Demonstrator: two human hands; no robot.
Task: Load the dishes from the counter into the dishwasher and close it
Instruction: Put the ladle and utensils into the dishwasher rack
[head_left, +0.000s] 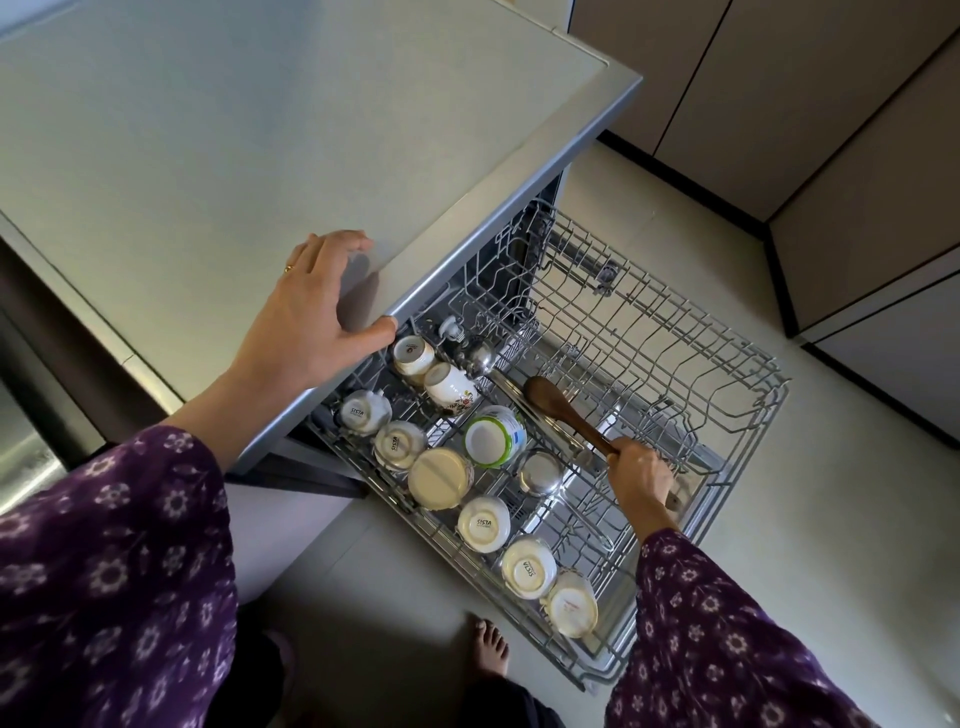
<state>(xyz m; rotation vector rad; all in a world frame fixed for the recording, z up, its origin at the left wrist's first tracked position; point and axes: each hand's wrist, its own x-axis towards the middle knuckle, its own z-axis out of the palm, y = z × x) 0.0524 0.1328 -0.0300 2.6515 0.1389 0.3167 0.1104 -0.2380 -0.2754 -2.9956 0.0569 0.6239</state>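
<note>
Purple-sleeved right hand: fingers clamped on brown wooden spoon | left hand: fingers spread on pale grey surface | next: lay spoon flat in grey wire rack

"SISTA" on upturned cup bases

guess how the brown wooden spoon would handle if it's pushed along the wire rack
The brown wooden spoon looks rigid and probably light: the right hand holds it by the handle end alone. Its rounded bowl may rock or roll on the grey wire rack. The slim handle could slip through the gaps between wires.
</note>
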